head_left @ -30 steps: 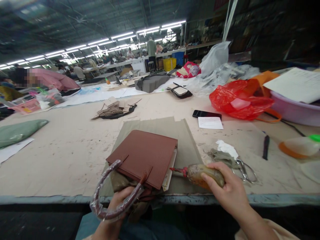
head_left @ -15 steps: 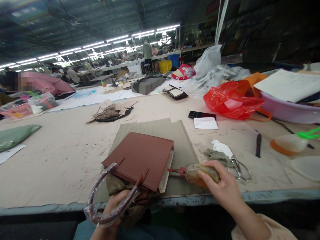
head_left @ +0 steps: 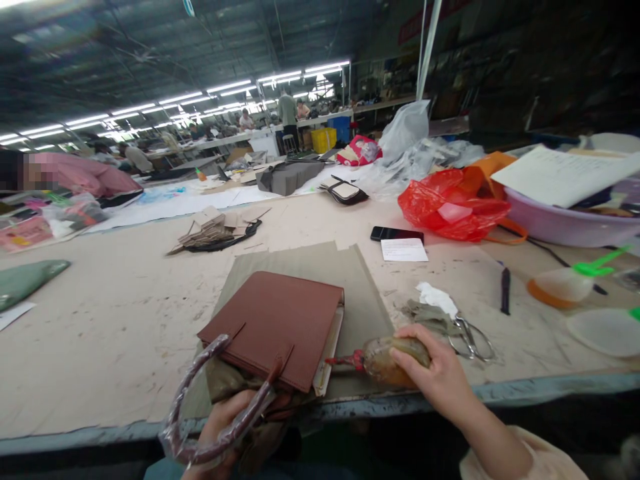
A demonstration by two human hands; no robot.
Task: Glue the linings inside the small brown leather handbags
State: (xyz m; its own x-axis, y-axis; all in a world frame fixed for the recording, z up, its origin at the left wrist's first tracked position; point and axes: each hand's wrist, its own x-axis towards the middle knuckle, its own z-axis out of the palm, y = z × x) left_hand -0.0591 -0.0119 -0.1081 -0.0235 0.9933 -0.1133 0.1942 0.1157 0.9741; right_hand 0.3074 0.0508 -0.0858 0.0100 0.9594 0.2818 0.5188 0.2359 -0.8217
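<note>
A brown handbag (head_left: 277,323) lies on a greenish-grey sheet (head_left: 320,257) at the table's front edge. Its plastic-wrapped handle (head_left: 173,413) loops toward me. My left hand (head_left: 225,420) is closed at the bag's near end, behind the handle, around olive cloth lining (head_left: 225,381); the handle partly covers its fingers. In my right hand (head_left: 433,367) is a squeeze glue bottle (head_left: 387,360) with amber liquid, lying on its side. Its red nozzle points left, with the tip at the bag's open right side, where pale inner layers (head_left: 327,360) show. I cannot tell whether the tip touches.
Right of the bag lie scissors (head_left: 473,340), a grey-green rag (head_left: 433,317), a black pen-like tool (head_left: 506,291) and a second glue bottle (head_left: 563,285). Farther back are a phone (head_left: 395,233), a red plastic bag (head_left: 450,207) and a purple basin (head_left: 560,223). A person in pink (head_left: 83,175) bends at far left.
The glue bottle's nozzle has shifted slightly down along the bag's right side, toward the near corner. The whole view has tilted a little. Both hands keep their hold.
</note>
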